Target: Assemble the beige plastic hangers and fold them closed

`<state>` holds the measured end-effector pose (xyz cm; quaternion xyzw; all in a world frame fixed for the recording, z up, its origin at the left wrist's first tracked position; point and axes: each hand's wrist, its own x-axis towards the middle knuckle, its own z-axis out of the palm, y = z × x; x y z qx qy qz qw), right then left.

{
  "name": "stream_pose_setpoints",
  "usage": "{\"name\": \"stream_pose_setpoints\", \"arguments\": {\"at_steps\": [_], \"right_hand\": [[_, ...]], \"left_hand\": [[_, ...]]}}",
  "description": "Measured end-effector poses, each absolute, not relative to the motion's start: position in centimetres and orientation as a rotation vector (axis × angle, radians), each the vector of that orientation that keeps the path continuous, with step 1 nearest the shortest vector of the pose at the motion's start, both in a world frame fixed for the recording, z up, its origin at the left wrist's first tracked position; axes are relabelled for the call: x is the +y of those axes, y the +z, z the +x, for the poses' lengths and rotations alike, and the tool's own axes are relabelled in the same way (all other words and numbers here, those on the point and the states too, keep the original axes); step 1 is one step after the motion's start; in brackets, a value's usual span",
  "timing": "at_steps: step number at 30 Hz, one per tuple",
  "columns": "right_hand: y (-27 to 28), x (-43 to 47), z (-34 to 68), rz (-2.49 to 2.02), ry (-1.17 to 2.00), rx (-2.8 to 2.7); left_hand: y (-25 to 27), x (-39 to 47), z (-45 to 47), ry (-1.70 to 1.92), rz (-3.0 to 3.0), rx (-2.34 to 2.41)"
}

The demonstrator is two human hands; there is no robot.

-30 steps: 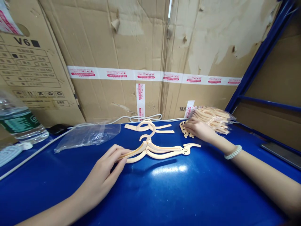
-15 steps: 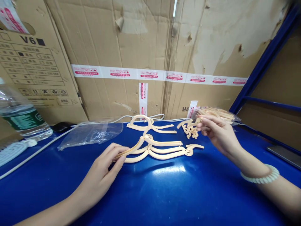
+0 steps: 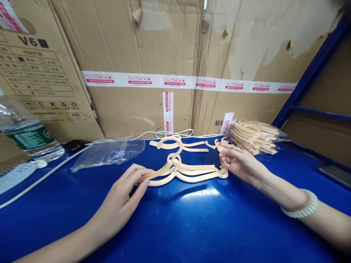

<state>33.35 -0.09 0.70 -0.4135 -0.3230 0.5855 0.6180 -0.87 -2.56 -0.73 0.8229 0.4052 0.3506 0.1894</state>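
Observation:
My left hand (image 3: 127, 190) is closed around the left arm of a cream folding clothes hanger (image 3: 195, 166), held tilted, its hook ring upward. Just beneath and behind it lies another hanger of the same kind (image 3: 196, 179). A curved clip (image 3: 223, 172) sits at the right end of these arms. My right hand (image 3: 237, 162) pinches a small cream clip (image 3: 220, 147) between thumb and fingers, to the right of the hangers. The fingers partly hide it and the loose clips (image 3: 210, 145) behind. Farther back, more cream hanger parts (image 3: 194, 149) rest on the blue table (image 3: 175, 226).
A plastic bag of cream hangers (image 3: 256, 137) lies at the back right. An empty clear bag (image 3: 108, 155), a water bottle (image 3: 33, 135) and a white cable (image 3: 55, 173) are on the left. Cardboard (image 3: 142, 47) stands behind. A phone-like dark slab (image 3: 336, 176) lies at right.
My right hand has moved left and down towards the right ends of the hangers, with the small clip in it. My left hand keeps its grip on the hanger. The view has shifted slightly.

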Motion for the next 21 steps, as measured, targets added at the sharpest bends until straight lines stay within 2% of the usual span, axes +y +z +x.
{"name": "stream_pose_setpoints", "arguments": {"at_steps": [5,15,21], "right_hand": [[0.85,-0.25,33.15,-0.916,1.468,-0.780],[0.63,-0.81,33.42,-1.063,1.476,-1.113],[0.29,-0.61,33.89,-1.063,1.626,-1.157]], "left_hand": [[-0.69,-2.56,-0.84,0.987,2.333,1.142],[-0.66,-2.52,-0.78,0.979,2.331,1.147],[-0.64,-2.60,-0.67,0.980,2.317,1.160]]}}
